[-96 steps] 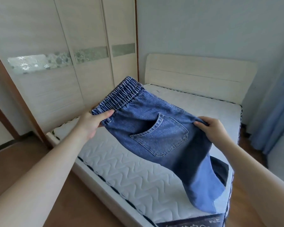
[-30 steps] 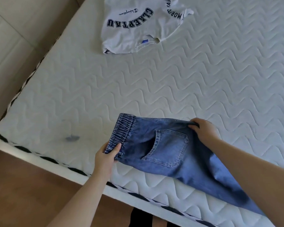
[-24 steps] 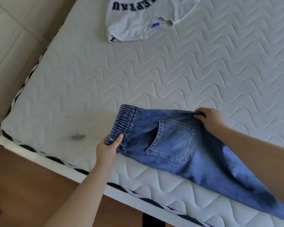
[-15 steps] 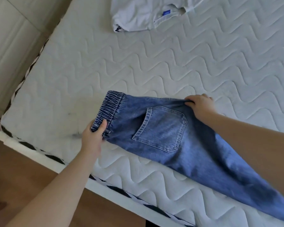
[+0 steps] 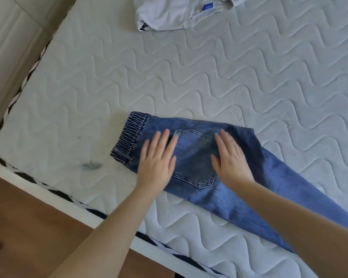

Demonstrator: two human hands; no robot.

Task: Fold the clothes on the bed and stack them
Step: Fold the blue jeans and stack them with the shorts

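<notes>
Both hands have let go of the jeans since half a second ago, when my left pinched the waistband and my right gripped the far edge; now they lie flat on the denim. Going from big to small: the mattress [image 5: 229, 77] fills most of the view, quilted and soft, so I judge anything pressed into it sinks a little. On it, near the front edge, the jeans [image 5: 239, 189] lie folded lengthwise, leg on leg, waistband [image 5: 129, 135] to the left and legs running off to the lower right under my right arm. I judge them heavy for cloth, fairly stiff and not slippery, so a crease should hold once pressed. A white shirt [image 5: 169, 15] sits crumpled at the far edge of view, well apart, not yet folded. My left hand [image 5: 157, 163] rests open just right of the waistband, fingers straight; my right hand [image 5: 231, 159] lies open on the back pocket [image 5: 195, 159], holding nothing. Both look slightly blurred. For the next fold I would take hold at the hems, which are out of view, or pinch the thick waistband, the firmest part.
</notes>
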